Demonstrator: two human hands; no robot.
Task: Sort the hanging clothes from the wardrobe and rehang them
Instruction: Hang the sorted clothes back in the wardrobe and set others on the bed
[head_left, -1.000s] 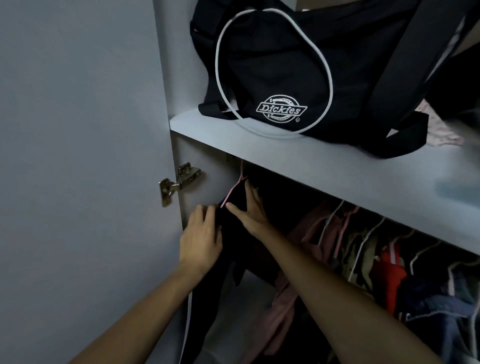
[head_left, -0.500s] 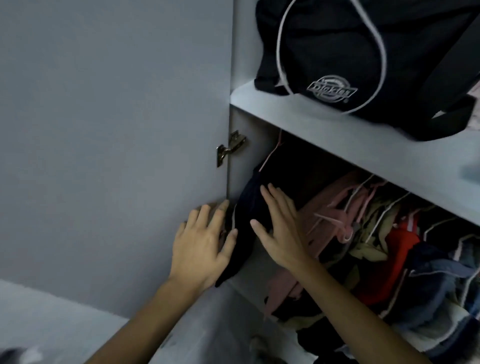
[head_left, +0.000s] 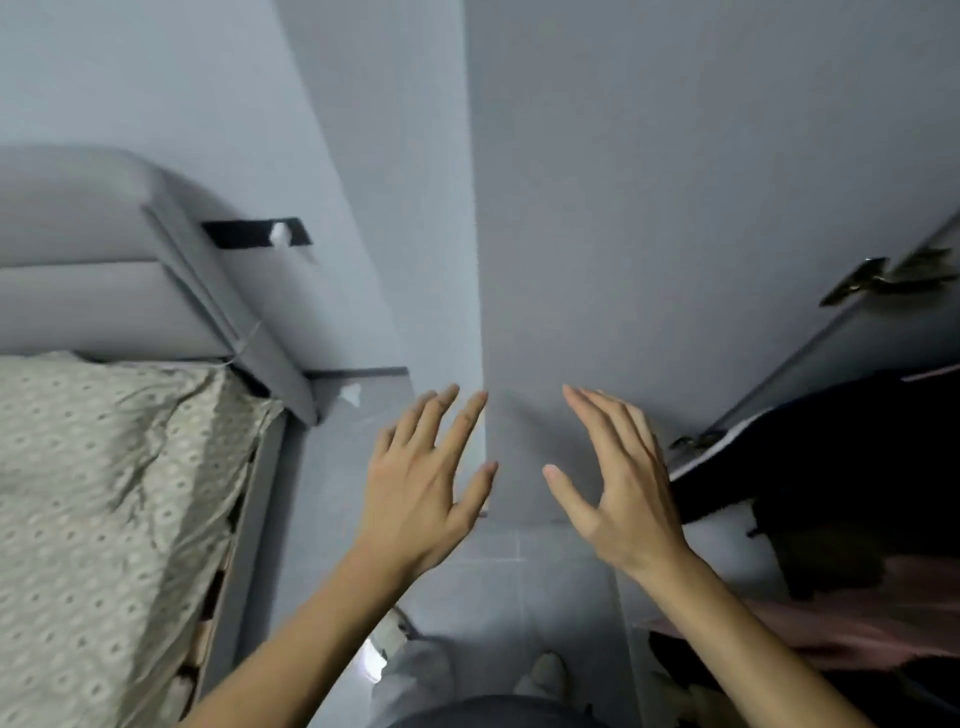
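Both hands empty, left hand (head_left: 423, 491), right hand (head_left: 618, 488); dark clothes (head_left: 831, 452) cut off right.

Door (head_left: 649, 208): plain grey, no pattern. Wall (head_left: 182, 78): pale grey-blue. Hinge (head_left: 883, 278): brass-toned. Headboard (head_left: 104, 249): light grey, plain. Bedding (head_left: 104, 493): beige with repeating pale oval dots. Floor (head_left: 498, 582): grey tiles. Black garment (head_left: 831, 441) at right, white edge along its border. Pink garment (head_left: 857, 613) below it. Black strip (head_left: 244, 234) on wall, with white spot.
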